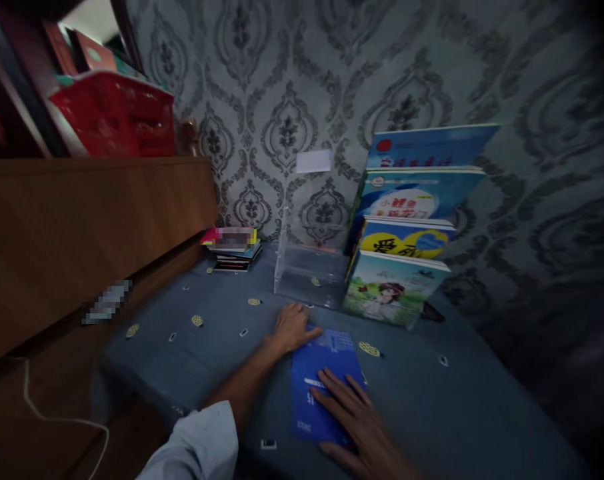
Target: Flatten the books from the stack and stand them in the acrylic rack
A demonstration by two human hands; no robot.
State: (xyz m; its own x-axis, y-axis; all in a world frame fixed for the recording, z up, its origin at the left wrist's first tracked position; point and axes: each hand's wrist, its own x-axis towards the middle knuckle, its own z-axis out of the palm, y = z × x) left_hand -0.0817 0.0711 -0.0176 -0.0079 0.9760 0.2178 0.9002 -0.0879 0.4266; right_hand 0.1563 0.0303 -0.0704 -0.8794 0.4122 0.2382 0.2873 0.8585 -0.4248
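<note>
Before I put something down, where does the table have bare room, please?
Free tablecloth lies between the left hand and the book stack, and right of the blue booklet and right hand. Crowded: right half of the clear rack, with picture books.

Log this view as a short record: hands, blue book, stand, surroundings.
Blue book: flat on the patterned tablecloth
Left hand: at the book's far left corner, thumb over its edge
Right hand: spread over the book's near right part
Clear stand: beyond the book, picture books tiered at its right
Left side: book stack on tablecloth; red basket on wooden cabinet
</note>
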